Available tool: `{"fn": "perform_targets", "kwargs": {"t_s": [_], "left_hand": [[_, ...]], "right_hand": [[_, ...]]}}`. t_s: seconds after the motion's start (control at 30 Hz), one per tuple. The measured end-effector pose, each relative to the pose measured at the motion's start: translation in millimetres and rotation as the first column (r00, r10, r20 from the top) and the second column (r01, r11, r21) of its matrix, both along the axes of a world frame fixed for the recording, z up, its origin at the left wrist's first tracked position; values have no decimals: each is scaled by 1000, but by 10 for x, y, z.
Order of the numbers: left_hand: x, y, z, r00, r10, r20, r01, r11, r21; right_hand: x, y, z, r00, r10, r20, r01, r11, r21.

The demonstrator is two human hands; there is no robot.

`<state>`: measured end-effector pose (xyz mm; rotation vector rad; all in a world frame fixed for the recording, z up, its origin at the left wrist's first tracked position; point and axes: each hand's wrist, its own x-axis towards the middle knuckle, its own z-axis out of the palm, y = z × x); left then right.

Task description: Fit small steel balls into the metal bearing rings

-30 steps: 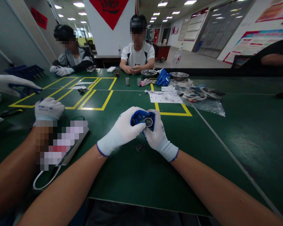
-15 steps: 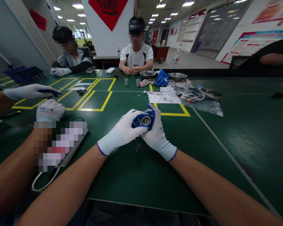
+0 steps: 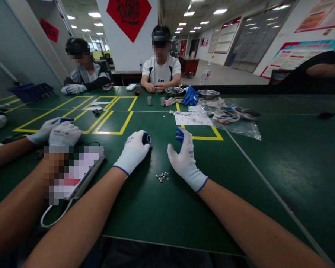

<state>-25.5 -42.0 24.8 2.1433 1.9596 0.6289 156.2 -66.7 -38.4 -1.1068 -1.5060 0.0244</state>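
My left hand (image 3: pixel 132 150), in a white glove with a blue palm, is closed around a dark cylindrical part (image 3: pixel 148 139). A round, pale-rimmed end of it faces right; the rest is hidden by the glove. My right hand (image 3: pixel 183 154), gloved the same way, hovers over the table to the right with its fingers apart and nothing visible in them. Between my forearms lies a cluster of several small metal rings (image 3: pixel 162 176) on the green tabletop (image 3: pixel 167 216).
A co-worker's gloved hands (image 3: pixel 64 134) are at the left, near a white power strip-like box (image 3: pixel 92 167). Ahead lie a white sheet with bits (image 3: pixel 194 118), a plastic bag (image 3: pixel 248 130), blue gloves (image 3: pixel 191 96), metal dishes (image 3: pixel 209 94) and two grey cups (image 3: pixel 149 100). Two people sit opposite.
My hands have come apart. The left one has carried the dark cylindrical part leftward, while the right one has let go and opened. The co-worker's hands at the left have shifted.
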Motion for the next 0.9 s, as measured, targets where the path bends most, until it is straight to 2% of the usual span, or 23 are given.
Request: {"fn": "perform_targets", "kwargs": {"t_s": [0.2, 0.4, 0.5, 0.77, 0.9], "left_hand": [[16, 38, -87, 994, 35, -105, -43, 997, -68], [43, 5, -62, 991, 17, -133, -28, 996, -82], [51, -7, -55, 993, 14, -118, -25, 995, -95], [67, -12, -81, 997, 3, -83, -7, 999, -40], [84, -53, -38, 997, 27, -75, -27, 1000, 3]], "right_hand": [[-13, -20, 25, 999, 46, -19, -47, 996, -75], [-8, -35, 41, 998, 62, -25, -65, 989, -133], [0, -40, 46, 999, 31, -11, -33, 985, -167], [-7, -46, 63, 999, 25, -24, -30, 980, -198], [-6, -45, 59, 999, 40, -28, -45, 980, -193]]}}
